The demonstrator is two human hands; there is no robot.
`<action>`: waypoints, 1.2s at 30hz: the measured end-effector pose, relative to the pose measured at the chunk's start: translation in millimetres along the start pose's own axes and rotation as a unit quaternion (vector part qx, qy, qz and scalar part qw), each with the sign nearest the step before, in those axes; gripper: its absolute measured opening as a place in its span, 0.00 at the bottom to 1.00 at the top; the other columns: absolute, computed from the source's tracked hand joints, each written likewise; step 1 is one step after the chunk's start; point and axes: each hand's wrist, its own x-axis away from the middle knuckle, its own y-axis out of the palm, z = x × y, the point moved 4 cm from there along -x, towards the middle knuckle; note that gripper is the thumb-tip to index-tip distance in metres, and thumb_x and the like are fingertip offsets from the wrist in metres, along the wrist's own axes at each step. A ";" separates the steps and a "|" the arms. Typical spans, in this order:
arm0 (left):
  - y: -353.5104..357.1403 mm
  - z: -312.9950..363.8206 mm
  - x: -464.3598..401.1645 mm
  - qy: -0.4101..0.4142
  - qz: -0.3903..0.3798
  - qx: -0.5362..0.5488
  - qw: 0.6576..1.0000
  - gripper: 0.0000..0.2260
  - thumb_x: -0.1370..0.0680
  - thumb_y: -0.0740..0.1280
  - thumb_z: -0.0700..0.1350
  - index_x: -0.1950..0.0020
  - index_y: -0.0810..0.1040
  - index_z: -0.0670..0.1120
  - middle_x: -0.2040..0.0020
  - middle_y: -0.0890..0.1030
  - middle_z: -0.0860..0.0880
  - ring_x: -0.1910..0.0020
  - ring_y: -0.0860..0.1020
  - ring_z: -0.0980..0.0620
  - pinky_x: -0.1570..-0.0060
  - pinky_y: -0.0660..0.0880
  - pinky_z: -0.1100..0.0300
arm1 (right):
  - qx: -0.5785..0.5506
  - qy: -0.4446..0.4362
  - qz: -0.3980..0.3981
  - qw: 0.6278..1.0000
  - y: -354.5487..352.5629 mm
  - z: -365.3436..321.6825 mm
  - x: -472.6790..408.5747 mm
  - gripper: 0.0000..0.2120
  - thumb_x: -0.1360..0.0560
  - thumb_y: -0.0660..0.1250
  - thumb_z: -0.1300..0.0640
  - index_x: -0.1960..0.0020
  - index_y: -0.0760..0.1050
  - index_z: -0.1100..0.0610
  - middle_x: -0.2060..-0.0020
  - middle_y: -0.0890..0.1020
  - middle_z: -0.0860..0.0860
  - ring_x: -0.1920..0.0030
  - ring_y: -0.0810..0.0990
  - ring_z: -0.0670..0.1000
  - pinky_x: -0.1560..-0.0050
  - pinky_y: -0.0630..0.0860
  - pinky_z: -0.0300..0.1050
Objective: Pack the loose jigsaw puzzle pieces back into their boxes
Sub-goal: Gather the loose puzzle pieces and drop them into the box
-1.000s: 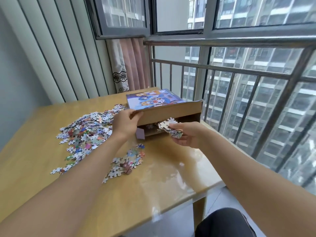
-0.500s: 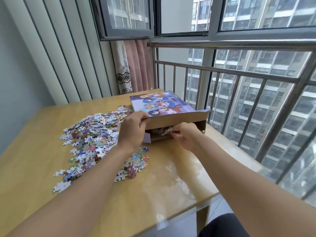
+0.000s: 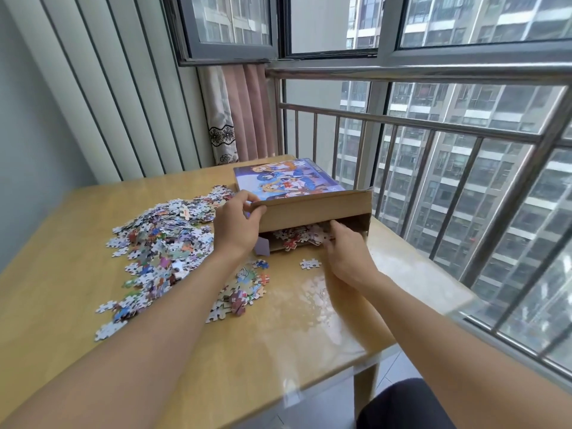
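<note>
While the box [image 3: 309,209] flap is gripped by the left hand [image 3: 236,224], the held pieces have been pushed inside by the right hand [image 3: 346,252], whose finger state cannot be told, though most of the loose pile [image 3: 161,243] is yet unpacked.

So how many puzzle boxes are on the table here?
1: the puzzle box at the table's far right, lid flap lifted by the left hand. None other shows.

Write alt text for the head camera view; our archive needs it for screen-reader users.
A person's left hand holds up the flap of a cardboard puzzle box lying on a wooden table, while the right hand pushes jigsaw pieces into its open end. A large pile of loose pieces lies to the left, a few more near the box, beside a railed window.
</note>
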 end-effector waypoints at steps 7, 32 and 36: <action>6.9 -5.5 -1.0 0.020 -0.008 -0.075 0.997 0.04 0.20 0.67 0.49 0.53 0.79 0.52 0.63 0.78 0.54 0.61 0.77 0.48 0.64 0.70 0.57 | 0.160 -0.154 -0.145 0.964 6.1 -10.7 35.8 0.27 0.17 0.56 0.40 0.23 0.64 0.52 0.20 0.61 0.48 0.21 0.59 0.52 0.25 0.60 0.47; 11.5 -15.3 -15.1 -0.032 -0.021 -0.020 0.999 0.05 0.19 0.66 0.49 0.51 0.81 0.51 0.64 0.78 0.52 0.63 0.76 0.51 0.64 0.68 0.58 | 0.096 -0.140 -0.214 0.962 -3.6 -8.3 -8.2 0.05 0.27 0.76 0.53 0.54 0.81 0.51 0.56 0.78 0.46 0.54 0.79 0.49 0.56 0.73 0.40; 10.3 -14.9 -13.9 -0.039 -0.022 -0.014 0.999 0.06 0.20 0.67 0.49 0.52 0.81 0.49 0.67 0.77 0.53 0.66 0.74 0.55 0.67 0.67 0.60 | 0.012 -0.080 -0.208 0.975 -6.6 -5.6 -11.2 0.06 0.29 0.78 0.56 0.61 0.82 0.54 0.65 0.83 0.46 0.64 0.80 0.44 0.61 0.75 0.36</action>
